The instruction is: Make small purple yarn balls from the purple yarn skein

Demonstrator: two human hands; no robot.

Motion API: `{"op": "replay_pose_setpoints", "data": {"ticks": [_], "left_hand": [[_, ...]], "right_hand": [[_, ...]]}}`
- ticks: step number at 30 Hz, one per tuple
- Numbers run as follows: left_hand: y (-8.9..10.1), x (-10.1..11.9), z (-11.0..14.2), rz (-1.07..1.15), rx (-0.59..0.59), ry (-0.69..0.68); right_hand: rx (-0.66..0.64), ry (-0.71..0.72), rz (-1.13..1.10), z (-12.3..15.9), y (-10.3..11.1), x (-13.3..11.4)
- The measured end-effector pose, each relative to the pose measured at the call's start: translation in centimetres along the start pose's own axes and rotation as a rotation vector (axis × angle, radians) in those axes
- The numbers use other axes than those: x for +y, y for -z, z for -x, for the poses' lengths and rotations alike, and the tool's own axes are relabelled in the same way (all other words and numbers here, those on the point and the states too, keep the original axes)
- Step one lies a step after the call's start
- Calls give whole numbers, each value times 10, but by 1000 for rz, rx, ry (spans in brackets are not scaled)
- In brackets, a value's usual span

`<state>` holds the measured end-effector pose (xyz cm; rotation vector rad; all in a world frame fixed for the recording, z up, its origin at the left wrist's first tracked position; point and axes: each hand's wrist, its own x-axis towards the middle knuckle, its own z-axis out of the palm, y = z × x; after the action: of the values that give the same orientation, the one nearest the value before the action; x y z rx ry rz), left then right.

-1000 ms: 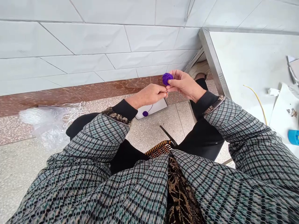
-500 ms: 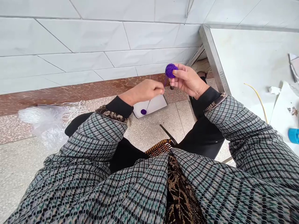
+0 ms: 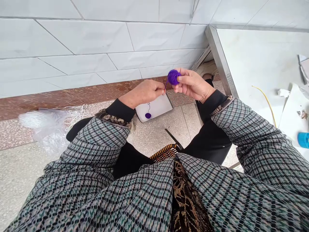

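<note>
head view: left hand (image 3: 145, 92), closed, pinches purple strand (image 3: 166, 84); right hand (image 3: 192, 83), half-curled, grips purple yarn ball (image 3: 173, 77).

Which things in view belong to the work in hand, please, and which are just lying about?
In use: purple ball, in the right hand; its yarn, pinched by the left hand; probably the other purple ball below.

Lying about, seemingly: plastic bag; white strands; yellow strip; blue cap.

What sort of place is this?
Possibly a small workshop or a home craft corner; the picture can't settle which. Clues: a white tiled wall, a metal-edged table and a purple yarn ball in the right hand.
</note>
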<state>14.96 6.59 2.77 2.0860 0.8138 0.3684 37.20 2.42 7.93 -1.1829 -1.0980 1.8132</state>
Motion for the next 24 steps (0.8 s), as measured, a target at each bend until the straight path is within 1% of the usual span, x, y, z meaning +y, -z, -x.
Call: {"op": "replay_pose_setpoints", "data": {"ticks": [2,3,4,5,6,8,10,11,12,13,14,15,17,19,20,21,22,23,24], "left_hand": [[-4,10,0,-5,-170,-68],[-5,15,1,2,-237,-97],[-5,20,2,15,-271,-117],[-4,23,3,27,-266,-126],[-3,24,3,32,-223,-121],[2,20,4,20,-72,-76],[7,10,3,-8,72,-5],[8,5,3,-25,118,31],[8,0,2,-41,141,59],[7,-3,1,-55,135,72],[5,-4,0,-66,99,69],[3,-3,0,-70,33,48],[-2,3,0,-53,-156,-27],[-6,13,1,-13,-330,-103],[-7,18,1,7,-382,-130],[-6,21,2,23,-397,-144],[-5,23,3,31,-375,-147],[-3,23,4,30,-318,-137],[0,21,4,23,-236,-117]], "right_hand": [[95,39,23,-5,8,5],[127,30,79,-7,11,8],[139,1,163,-8,13,11],[122,-43,263,-8,14,14],[77,-98,362,-7,13,16],[-74,-195,479,-2,8,17],[-198,-216,431,2,2,13],[-214,-192,361,4,-1,10],[-200,-153,281,4,-3,7],[-159,-105,204,4,-3,4],[-102,-56,138,3,-2,2],[-41,-14,89,1,0,1],[67,36,52,-5,6,3],[137,38,107,-9,11,8],[151,24,168,-10,13,12],[146,-1,248,-10,14,15],[122,-36,339,-9,13,17],[77,-79,427,-7,12,18],[13,-127,496,-5,10,19]]}}
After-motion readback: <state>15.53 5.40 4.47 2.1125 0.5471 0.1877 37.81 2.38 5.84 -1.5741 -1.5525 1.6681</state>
